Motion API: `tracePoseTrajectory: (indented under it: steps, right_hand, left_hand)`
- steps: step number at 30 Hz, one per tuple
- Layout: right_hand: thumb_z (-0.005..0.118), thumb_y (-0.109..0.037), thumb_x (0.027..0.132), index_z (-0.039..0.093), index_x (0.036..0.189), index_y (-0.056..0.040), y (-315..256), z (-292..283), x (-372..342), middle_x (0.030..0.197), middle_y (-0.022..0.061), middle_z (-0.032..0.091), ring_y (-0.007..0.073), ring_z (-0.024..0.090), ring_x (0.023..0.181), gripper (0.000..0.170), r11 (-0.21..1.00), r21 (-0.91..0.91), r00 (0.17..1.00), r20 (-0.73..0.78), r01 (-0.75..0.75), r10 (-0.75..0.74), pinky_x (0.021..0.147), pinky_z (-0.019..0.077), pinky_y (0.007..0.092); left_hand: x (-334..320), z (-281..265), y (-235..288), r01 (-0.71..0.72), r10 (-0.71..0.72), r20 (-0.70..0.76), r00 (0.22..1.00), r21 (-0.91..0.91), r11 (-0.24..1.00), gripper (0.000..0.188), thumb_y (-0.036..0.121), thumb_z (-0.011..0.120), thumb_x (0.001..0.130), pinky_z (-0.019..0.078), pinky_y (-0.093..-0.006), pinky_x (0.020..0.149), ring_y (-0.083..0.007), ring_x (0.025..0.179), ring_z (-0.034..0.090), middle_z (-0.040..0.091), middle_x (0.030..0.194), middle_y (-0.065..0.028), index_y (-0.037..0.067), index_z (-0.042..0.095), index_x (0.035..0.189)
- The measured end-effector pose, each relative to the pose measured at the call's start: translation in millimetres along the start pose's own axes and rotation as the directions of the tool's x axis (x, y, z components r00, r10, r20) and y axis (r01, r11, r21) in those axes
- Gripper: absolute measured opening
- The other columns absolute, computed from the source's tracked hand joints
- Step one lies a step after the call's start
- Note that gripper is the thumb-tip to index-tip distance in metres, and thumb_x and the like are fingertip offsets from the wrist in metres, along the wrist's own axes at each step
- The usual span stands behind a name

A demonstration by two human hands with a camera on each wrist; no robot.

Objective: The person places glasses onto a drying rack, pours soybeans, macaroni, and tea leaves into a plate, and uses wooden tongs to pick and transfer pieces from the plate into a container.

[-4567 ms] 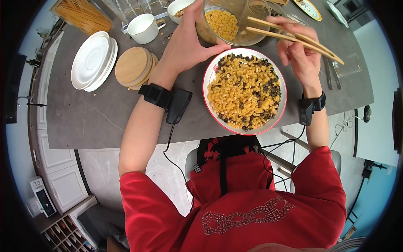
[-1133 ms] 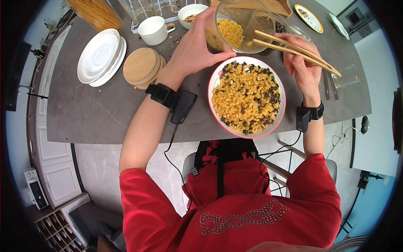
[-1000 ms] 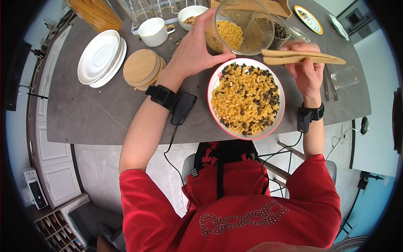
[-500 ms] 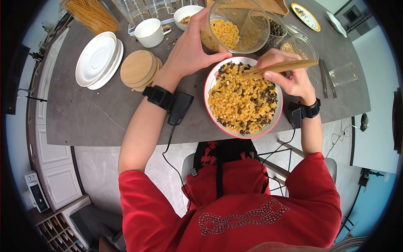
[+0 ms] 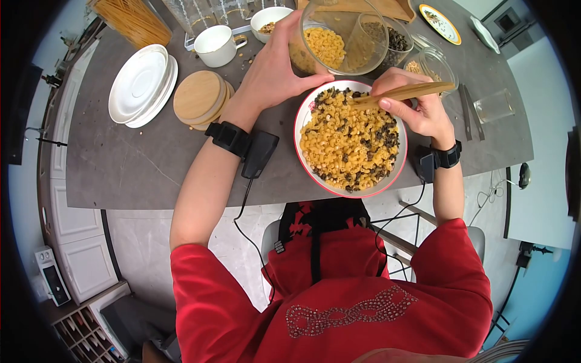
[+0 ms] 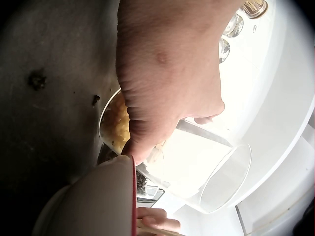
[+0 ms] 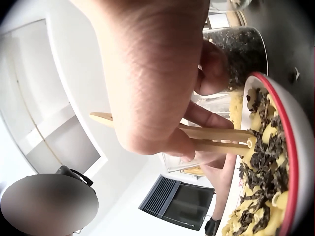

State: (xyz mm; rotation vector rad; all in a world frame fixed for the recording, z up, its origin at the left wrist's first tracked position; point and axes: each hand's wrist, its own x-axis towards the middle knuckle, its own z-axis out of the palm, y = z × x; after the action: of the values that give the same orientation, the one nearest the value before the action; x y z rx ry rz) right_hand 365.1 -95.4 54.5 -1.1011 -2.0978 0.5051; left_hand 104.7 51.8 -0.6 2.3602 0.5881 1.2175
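A red-rimmed bowl [image 5: 298, 145] holds yellow macaroni [image 5: 345, 142] mixed with dark flakes. The right hand [image 5: 417, 106] pinches wooden tongs [image 5: 417, 91], whose tips reach into the bowl's far side; in the right wrist view the tips [image 7: 241, 142] touch a piece of macaroni. Behind the bowl, the left hand [image 5: 272, 75] grips a clear glass container [image 5: 357, 69] with macaroni at its bottom, its thumb near the bowl's rim. In the left wrist view this hand [image 6: 167, 69] wraps the glass, its fingers mostly hidden behind it.
A jar of dark flakes [image 5: 396, 43] and an open glass jar [image 5: 437, 65] stand behind the right hand. To the left are stacked white plates [image 5: 136, 85], wooden coasters [image 5: 198, 97], a white cup [image 5: 216, 48] and a small bowl [image 5: 270, 15]. At right lie metal tongs [image 5: 471, 112] beside a glass [image 5: 495, 106].
The right hand has moved left and down from beside the glass container, bringing the wooden tongs to the bowl's far side. The left hand still holds the container, nearly unmoved.
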Motion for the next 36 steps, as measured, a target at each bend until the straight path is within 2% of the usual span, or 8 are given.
tracePoseTrajectory:
  steps: [4,11,13,20,22,25,29,36]
  right_hand:
    - [0.073,-0.011,0.094,0.072,0.100,-0.0011,-1.8,3.5,-0.3,0.096,0.0119,0.072,0.0232,0.068,0.082,0.012,1.000,0.015,1.000,0.030,-0.011,0.010,0.073,0.0537,0.0350]
    - [0.073,-0.012,0.096,0.072,0.103,-0.0033,4.8,11.6,-0.2,0.096,0.0049,0.071,0.0139,0.064,0.077,0.011,0.998,0.055,1.000,0.008,0.028,-0.028,0.064,0.0484,0.0288]
    - [0.072,-0.008,0.095,0.071,0.107,-0.0009,2.9,7.9,-1.2,0.101,0.0109,0.073,0.0232,0.069,0.088,0.013,0.998,-0.007,0.996,0.072,-0.062,0.062,0.077,0.0550,0.0359]
    - [0.072,-0.007,0.096,0.071,0.109,-0.0016,2.3,10.4,-2.3,0.101,0.0094,0.074,0.0215,0.070,0.090,0.014,0.992,-0.030,0.990,0.070,-0.120,0.122,0.080,0.0548,0.0345]
    - [0.071,-0.010,0.098,0.073,0.105,-0.0036,3.7,12.7,-1.6,0.095,0.0034,0.072,0.0119,0.062,0.074,0.010,0.998,-0.037,0.998,-0.003,-0.058,0.058,0.064,0.0479,0.0278]
    - [0.070,-0.008,0.098,0.073,0.104,-0.0019,1.9,7.3,-3.2,0.096,0.0043,0.072,0.0116,0.064,0.078,0.009,0.988,0.137,0.996,-0.027,-0.075,0.079,0.068,0.0491,0.0287]
    - [0.065,-0.017,0.103,0.069,0.111,-0.0031,1.9,1.6,-6.1,0.102,0.0160,0.074,0.0115,0.063,0.074,0.017,0.871,0.456,0.964,-0.259,0.181,-0.065,0.066,0.0503,0.0269]
    - [0.063,-0.037,0.106,0.064,0.128,-0.0042,15.4,13.4,2.4,0.123,0.0230,0.071,0.0048,0.047,0.054,0.039,0.902,0.319,0.884,-0.449,0.291,-0.126,0.048,0.0382,0.0192]
  left_hand:
    - [-2.6,0.9,-0.6,0.011,-0.011,0.002,1.000,0.018,1.000,0.107,0.041,0.098,0.070,0.0498,-0.0455,0.108,-0.0335,0.130,0.061,0.058,0.141,-0.0208,0.002,0.035,0.148]
    - [-3.7,0.6,-3.6,0.007,-0.008,0.014,1.000,0.005,1.000,0.117,0.043,0.097,0.069,0.0493,-0.0471,0.111,-0.0387,0.136,0.056,0.052,0.150,-0.0229,0.007,0.028,0.157]
    - [-2.3,0.4,-3.0,0.041,-0.041,0.025,0.999,-0.009,0.999,0.117,0.043,0.097,0.069,0.0492,-0.0470,0.111,-0.0388,0.136,0.056,0.052,0.150,-0.0230,0.007,0.028,0.156]
    - [-3.4,-0.1,-2.1,0.048,-0.048,0.028,0.998,-0.004,0.999,0.117,0.042,0.097,0.069,0.0488,-0.0468,0.111,-0.0385,0.137,0.055,0.051,0.151,-0.0229,0.006,0.028,0.157]
    - [-1.7,-1.1,-0.6,0.033,-0.032,0.022,0.999,-0.009,0.999,0.117,0.042,0.097,0.069,0.0487,-0.0471,0.111,-0.0389,0.136,0.056,0.051,0.150,-0.0230,0.006,0.028,0.156]
    - [-1.8,-0.5,-2.8,0.007,-0.007,0.011,1.000,-0.013,1.000,0.116,0.043,0.097,0.069,0.0486,-0.0471,0.111,-0.0393,0.136,0.056,0.052,0.150,-0.0226,0.007,0.029,0.156]
    - [-2.4,-0.1,-1.7,0.054,-0.054,0.016,0.998,-0.023,0.998,0.115,0.042,0.096,0.069,0.0484,-0.0471,0.112,-0.0399,0.136,0.056,0.051,0.151,-0.0222,0.008,0.029,0.157]
    - [-1.4,-0.8,1.1,0.049,-0.048,0.012,0.999,-0.025,0.999,0.114,0.041,0.096,0.069,0.0485,-0.0475,0.111,-0.0404,0.135,0.057,0.052,0.150,-0.0205,0.010,0.030,0.157]
